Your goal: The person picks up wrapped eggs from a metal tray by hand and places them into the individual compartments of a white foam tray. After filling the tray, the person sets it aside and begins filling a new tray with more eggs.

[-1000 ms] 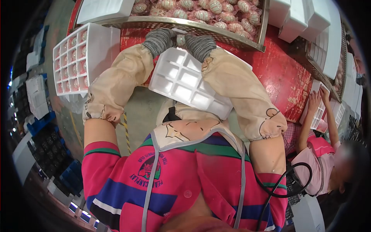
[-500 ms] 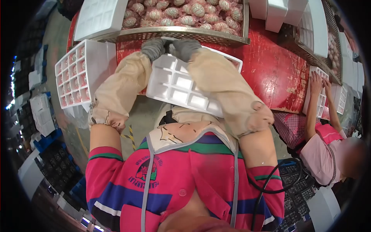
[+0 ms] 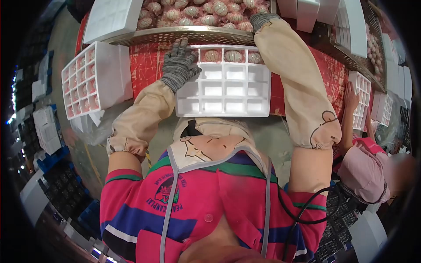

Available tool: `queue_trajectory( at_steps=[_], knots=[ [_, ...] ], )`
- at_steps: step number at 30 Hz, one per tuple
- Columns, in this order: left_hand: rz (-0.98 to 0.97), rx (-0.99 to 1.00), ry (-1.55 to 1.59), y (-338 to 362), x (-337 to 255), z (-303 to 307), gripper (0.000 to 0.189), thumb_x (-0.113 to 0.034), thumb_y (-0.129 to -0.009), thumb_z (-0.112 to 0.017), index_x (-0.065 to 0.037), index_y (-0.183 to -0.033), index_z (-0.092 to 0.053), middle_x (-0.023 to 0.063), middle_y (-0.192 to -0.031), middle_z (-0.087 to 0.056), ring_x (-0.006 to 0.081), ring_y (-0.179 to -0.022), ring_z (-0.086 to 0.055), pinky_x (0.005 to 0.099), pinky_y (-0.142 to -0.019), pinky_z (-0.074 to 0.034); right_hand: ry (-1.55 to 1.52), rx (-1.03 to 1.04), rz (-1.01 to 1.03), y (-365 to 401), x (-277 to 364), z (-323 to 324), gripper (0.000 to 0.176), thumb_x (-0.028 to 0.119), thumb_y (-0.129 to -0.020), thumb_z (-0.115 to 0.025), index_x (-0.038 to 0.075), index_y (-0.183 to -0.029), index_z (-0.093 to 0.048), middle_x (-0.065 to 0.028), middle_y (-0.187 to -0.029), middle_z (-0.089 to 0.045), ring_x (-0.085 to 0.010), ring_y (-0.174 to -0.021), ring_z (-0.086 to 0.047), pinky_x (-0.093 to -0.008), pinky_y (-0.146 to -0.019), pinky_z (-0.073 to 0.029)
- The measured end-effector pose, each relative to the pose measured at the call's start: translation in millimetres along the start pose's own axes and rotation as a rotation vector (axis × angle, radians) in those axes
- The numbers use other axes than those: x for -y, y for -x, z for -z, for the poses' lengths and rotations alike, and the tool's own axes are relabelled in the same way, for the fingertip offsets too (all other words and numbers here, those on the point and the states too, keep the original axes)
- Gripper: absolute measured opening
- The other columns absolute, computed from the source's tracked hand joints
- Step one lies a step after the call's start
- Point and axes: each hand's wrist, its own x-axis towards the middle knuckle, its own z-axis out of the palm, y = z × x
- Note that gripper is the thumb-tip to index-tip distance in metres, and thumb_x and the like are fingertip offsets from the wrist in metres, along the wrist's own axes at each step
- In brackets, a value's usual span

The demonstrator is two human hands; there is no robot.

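A white foam tray (image 3: pixel 223 90) with square compartments lies squarely before me on a red table. Wrapped, pale striped balls (image 3: pixel 234 56) sit in its far row; the nearer rows shown are bare. My left hand (image 3: pixel 180 61), in a grey knitted glove, rests with fingers spread over the tray's far left corner and hides the compartment there. At the right end of a metal bin, my gloved right hand (image 3: pixel 264 20) reaches in among more wrapped balls (image 3: pixel 208 17). Its fingers are mostly hidden, so what it holds does not show.
The perforated metal bin (image 3: pixel 188 34) borders the tray's far side. To the left stands a stack of filled white trays (image 3: pixel 83 83), with another white tray (image 3: pixel 112 19) beyond it. At right, another person's hand (image 3: pixel 351 97) is on a white tray (image 3: pixel 360 96). Red tabletop (image 3: pixel 326 74) shows between.
The tray has turned from slanted to square, and balls now show in its far row. My hands have parted: the left onto the tray's corner, the right up and rightward to the bin.
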Motion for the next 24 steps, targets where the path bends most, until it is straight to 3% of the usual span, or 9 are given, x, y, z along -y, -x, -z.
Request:
queue_trajectory(
  at_steps=[9,12,15,17,19,21,22,23,24],
  knots=[
    [0.023,0.101,0.029,-14,-8,-15,0.069,-0.058,-0.082,-0.050,-0.014,-0.135,-0.044,0.0127,-0.151,-0.017,0.0279,-0.140,-0.013,0.0554,-0.106,-0.017,0.065,0.027,0.012,12,-20,-4,0.029,0.034,-0.086,-0.058,0.013,-0.106,-0.061,-0.0142,-0.092,-0.065,-0.0319,-0.090,-0.062,-0.0416,-0.077,-0.048],
    [0.005,0.055,-0.003,-12,-8,-24,0.068,-0.057,-0.083,-0.049,-0.012,-0.134,-0.044,0.0126,-0.150,-0.018,0.0282,-0.139,-0.015,0.0554,-0.105,-0.019,-0.181,-0.201,0.146,38,-34,24,0.028,0.032,-0.086,-0.058,0.011,-0.105,-0.060,-0.0151,-0.093,-0.064,-0.0338,-0.089,-0.061,-0.0413,-0.076,-0.048],
    [0.001,-0.081,-0.020,-12,-9,-31,0.057,-0.052,-0.082,-0.054,-0.013,-0.124,-0.055,0.0140,-0.147,-0.026,0.0317,-0.134,-0.026,0.0513,-0.104,-0.024,-0.444,-0.302,0.100,80,-20,64,0.027,0.030,-0.087,-0.057,0.010,-0.105,-0.059,-0.0157,-0.091,-0.063,-0.0338,-0.087,-0.061,-0.0408,-0.075,-0.048],
    [0.017,-0.112,0.104,-16,-1,-37,0.047,-0.044,-0.082,-0.059,-0.017,-0.120,-0.059,0.0126,-0.144,-0.032,0.0319,-0.133,-0.029,0.0509,-0.103,-0.027,-0.600,-0.287,0.079,110,-26,66,0.025,0.027,-0.089,-0.056,0.007,-0.104,-0.059,-0.0124,-0.083,-0.063,-0.0261,-0.078,-0.062,-0.0353,-0.069,-0.048],
    [0.047,-0.266,0.158,-11,-9,-30,0.034,-0.036,-0.080,-0.063,-0.020,-0.110,-0.064,0.0107,-0.139,-0.040,0.0306,-0.128,-0.036,0.0506,-0.099,-0.031,-0.967,-0.070,0.017,138,-34,61,0.021,0.022,-0.090,-0.055,0.005,-0.102,-0.058,-0.0060,-0.080,-0.061,-0.0151,-0.073,-0.059,-0.0281,-0.065,-0.047],
    [-0.116,-0.567,0.068,-14,-20,-25,0.025,-0.031,-0.076,-0.065,-0.021,-0.100,-0.066,0.0090,-0.134,-0.046,0.0289,-0.124,-0.041,0.0488,-0.096,-0.036,-1.092,0.025,-0.027,161,-46,46,0.020,0.020,-0.091,-0.054,0.004,-0.101,-0.058,-0.0040,-0.081,-0.060,-0.0124,-0.073,-0.057,-0.0261,-0.064,-0.047],
    [-0.176,-0.636,0.094,-18,-28,-25,0.016,-0.026,-0.075,-0.062,-0.020,-0.090,-0.067,0.0071,-0.119,-0.057,0.0282,-0.113,-0.050,0.0454,-0.089,-0.041,-1.221,0.132,-0.073,172,-50,36,0.018,0.018,-0.091,-0.054,0.004,-0.100,-0.058,-0.0020,-0.082,-0.058,-0.0096,-0.073,-0.054,-0.0241,-0.063,-0.046],
    [-0.174,-0.634,0.093,-23,-34,-24,0.016,-0.026,-0.075,-0.062,-0.020,-0.090,-0.067,0.0071,-0.119,-0.057,0.0282,-0.113,-0.050,0.0454,-0.089,-0.041,-1.223,0.135,-0.071,182,-52,27,0.018,0.018,-0.091,-0.054,0.004,-0.100,-0.058,-0.0020,-0.082,-0.058,-0.0096,-0.073,-0.054,-0.0241,-0.063,-0.046],
    [-0.151,-0.430,0.038,-29,-39,-17,0.017,-0.025,-0.076,-0.061,-0.021,-0.091,-0.067,0.0068,-0.110,-0.059,0.0276,-0.108,-0.053,0.0439,-0.085,-0.043,-1.260,0.160,-0.101,190,-55,19,0.018,0.020,-0.090,-0.055,0.004,-0.097,-0.058,-0.0029,-0.078,-0.057,-0.0109,-0.070,-0.054,-0.0258,-0.063,-0.047]
  ],
)
